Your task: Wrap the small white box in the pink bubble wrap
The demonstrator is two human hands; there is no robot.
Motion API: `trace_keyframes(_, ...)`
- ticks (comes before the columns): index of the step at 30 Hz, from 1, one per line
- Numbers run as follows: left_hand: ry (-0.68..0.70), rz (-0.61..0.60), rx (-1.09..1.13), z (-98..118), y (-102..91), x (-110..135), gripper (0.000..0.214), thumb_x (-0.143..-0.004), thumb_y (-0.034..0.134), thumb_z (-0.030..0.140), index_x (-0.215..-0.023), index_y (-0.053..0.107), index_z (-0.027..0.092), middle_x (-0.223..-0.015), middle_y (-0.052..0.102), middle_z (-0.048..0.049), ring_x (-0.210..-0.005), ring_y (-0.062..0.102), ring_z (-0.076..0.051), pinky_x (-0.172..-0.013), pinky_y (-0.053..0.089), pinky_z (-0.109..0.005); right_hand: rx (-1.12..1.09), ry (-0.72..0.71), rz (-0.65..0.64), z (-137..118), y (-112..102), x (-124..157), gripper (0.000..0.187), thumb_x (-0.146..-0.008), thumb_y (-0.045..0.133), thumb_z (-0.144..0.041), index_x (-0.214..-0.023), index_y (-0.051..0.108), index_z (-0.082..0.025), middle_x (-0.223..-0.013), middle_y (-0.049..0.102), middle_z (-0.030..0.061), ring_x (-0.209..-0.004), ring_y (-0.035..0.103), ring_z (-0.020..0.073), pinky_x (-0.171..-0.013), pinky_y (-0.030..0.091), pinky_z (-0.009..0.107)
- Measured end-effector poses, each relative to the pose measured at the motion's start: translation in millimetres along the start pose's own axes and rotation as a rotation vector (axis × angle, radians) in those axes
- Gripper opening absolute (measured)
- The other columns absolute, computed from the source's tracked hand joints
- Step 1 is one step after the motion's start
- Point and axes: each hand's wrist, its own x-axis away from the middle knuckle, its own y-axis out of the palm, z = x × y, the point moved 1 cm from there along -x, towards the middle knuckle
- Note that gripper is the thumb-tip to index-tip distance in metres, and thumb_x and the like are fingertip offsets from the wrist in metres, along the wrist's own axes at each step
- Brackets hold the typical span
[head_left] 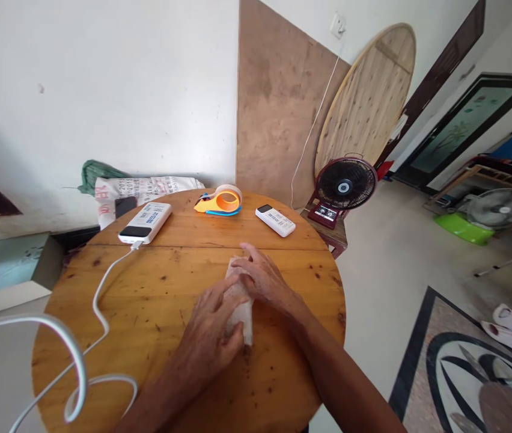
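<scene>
Left fingers (218, 292), right fingers (252, 268) on whitish packet (246, 319).

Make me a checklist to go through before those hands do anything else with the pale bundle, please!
1. Left hand over the pale bundle: ok.
2. Right hand at the bundle's far end: ok.
3. Bundle lying on the wooden table: ok.
4. Orange tape dispenser away from both hands: ok.
5. White cable clear of the left forearm: cannot tell, a loop runs close by.
6. What's inside the bundle: cannot tell, only its outside shows.
</scene>
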Motion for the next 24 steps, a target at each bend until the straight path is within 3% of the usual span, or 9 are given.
trace_keyframes(3,0.064,-0.025,-0.001,0.2,-0.4,0.1,0.033,-0.073,0.050,0.008,-0.101,0.060,0.023,-0.127,0.053,-0.0084,-0.117,0.047,-0.026,-0.095,0.043,-0.043,-0.070,0.110,0.054,4.6,-5.4,0.9,0.042,-0.074,0.053,-0.010,-0.115,0.059,-0.021,-0.133,0.046,0.0095,-0.104,0.055,0.0191,-0.091,0.043,0.034)
trace_keyframes(6,0.062,-0.022,0.024,-1.7,0.6,-0.1,0.030,-0.073,0.049,0.008,-0.098,0.061,0.020,-0.118,0.058,-0.0099,-0.113,0.049,-0.025,-0.093,0.045,-0.043,-0.122,0.394,0.104,13.4,-12.8,2.1,0.029,-0.079,0.055,-0.021,-0.108,0.061,-0.020,-0.107,0.062,0.0063,-0.079,0.058,0.0157,-0.075,0.045,0.029)
trace_keyframes(9,0.054,-0.009,0.040,-2.4,2.0,0.3,0.030,-0.073,0.049,0.008,-0.098,0.062,0.018,-0.115,0.059,-0.0112,-0.109,0.051,-0.025,-0.091,0.047,-0.042,-0.112,0.559,0.077,18.7,-13.9,1.4,0.026,-0.080,0.058,-0.034,-0.100,0.063,-0.018,-0.088,0.066,0.0048,-0.074,0.058,0.0172,-0.070,0.042,0.029)
trace_keyframes(20,0.059,-0.021,-0.019,2.3,-1.6,-0.8,0.029,-0.074,0.049,0.008,-0.096,0.062,0.021,-0.125,0.055,-0.0093,-0.109,0.050,-0.026,-0.090,0.046,-0.043,-0.374,0.554,0.003,24.7,13.1,-12.2,0.018,-0.071,0.062,-0.033,-0.074,0.062,-0.016,-0.064,0.057,-0.0037,-0.057,0.047,0.0099,-0.052,0.030,0.021)
trace_keyframes(24,0.073,-0.079,-0.032,7.7,-6.1,-2.4,0.030,-0.076,0.047,0.007,-0.099,0.061,0.020,-0.115,0.061,-0.0067,-0.104,0.050,-0.025,-0.088,0.045,-0.044,-0.368,0.545,0.042,25.3,16.8,-13.2,0.016,-0.068,0.061,-0.033,-0.068,0.060,-0.016,-0.060,0.051,-0.0059,-0.055,0.043,0.0085,-0.050,0.027,0.020)
